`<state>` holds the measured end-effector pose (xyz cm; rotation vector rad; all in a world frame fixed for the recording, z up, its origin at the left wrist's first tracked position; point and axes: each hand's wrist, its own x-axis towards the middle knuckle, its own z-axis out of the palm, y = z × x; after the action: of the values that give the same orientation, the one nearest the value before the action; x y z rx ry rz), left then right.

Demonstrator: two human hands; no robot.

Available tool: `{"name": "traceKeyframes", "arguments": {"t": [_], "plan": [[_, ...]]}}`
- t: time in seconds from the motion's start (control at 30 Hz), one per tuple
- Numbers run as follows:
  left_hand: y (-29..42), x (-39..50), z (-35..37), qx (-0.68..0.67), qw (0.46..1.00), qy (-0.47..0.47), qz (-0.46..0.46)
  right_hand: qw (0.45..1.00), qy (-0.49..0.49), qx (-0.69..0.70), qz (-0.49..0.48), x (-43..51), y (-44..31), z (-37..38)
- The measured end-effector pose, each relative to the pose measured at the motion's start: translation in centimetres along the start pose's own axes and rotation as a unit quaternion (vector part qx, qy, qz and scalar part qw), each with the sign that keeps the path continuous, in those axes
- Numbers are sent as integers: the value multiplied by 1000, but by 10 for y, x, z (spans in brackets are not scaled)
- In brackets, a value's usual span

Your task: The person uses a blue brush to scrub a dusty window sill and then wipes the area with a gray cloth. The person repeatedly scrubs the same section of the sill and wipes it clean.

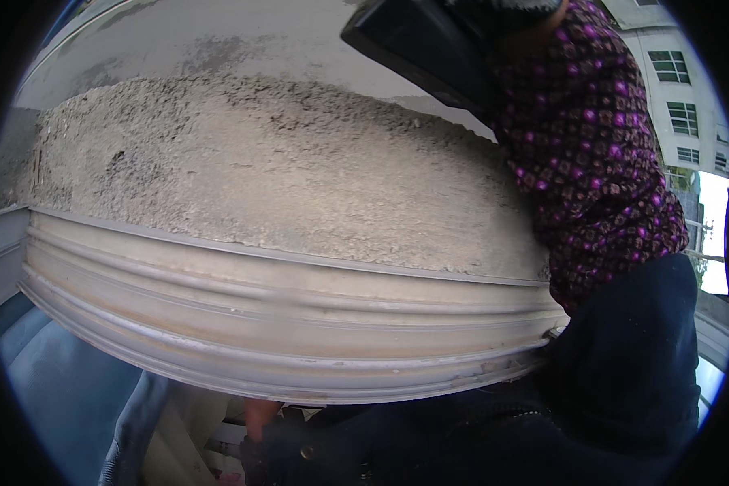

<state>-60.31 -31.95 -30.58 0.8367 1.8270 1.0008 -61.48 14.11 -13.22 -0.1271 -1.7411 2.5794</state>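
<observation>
A patterned purple and black sleeve runs up the right side to my right hand (525, 9), cut off by the top edge. A whitish covering shows there above a strip of bare wrist. Beside it is a dark, block-shaped object (425, 54); the grip on it is hidden. Below both lies a rough cement ledge (316, 176), bordered by a grey, smoother surface. Low in the view, skin of my left hand or wrist (261, 416) shows just under the metal window track (291, 340), beside a dark garment; its fingers are hidden.
The ribbed metal track curves across the view, meeting an upright frame (6, 243) at left. Blue-grey sheeting or fabric (67, 370) lies below it. Dark clothing fills the lower right. A pale building with windows (671, 67) stands outside at the upper right.
</observation>
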Motion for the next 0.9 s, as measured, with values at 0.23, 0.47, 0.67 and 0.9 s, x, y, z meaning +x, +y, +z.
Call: {"name": "traceKeyframes", "arguments": {"t": [0.23, 0.47, 0.67, 0.9], "plan": [[43, 8, -8, -32, 996, 77, 11, 989, 39, -139, -22, 3, -3, -10], [61, 51, -21, -12, 988, 35, 150, 971, 55, -234, -3, -3, 2, 32], [79, 77, -48, -20, 978, 44, 203, 951, 20, -279, 131, 11, -22, 76], [132, 80, -89, -11, 978, 24, 205, 885, -82, -458, 38, 37, -29, 115]]}}
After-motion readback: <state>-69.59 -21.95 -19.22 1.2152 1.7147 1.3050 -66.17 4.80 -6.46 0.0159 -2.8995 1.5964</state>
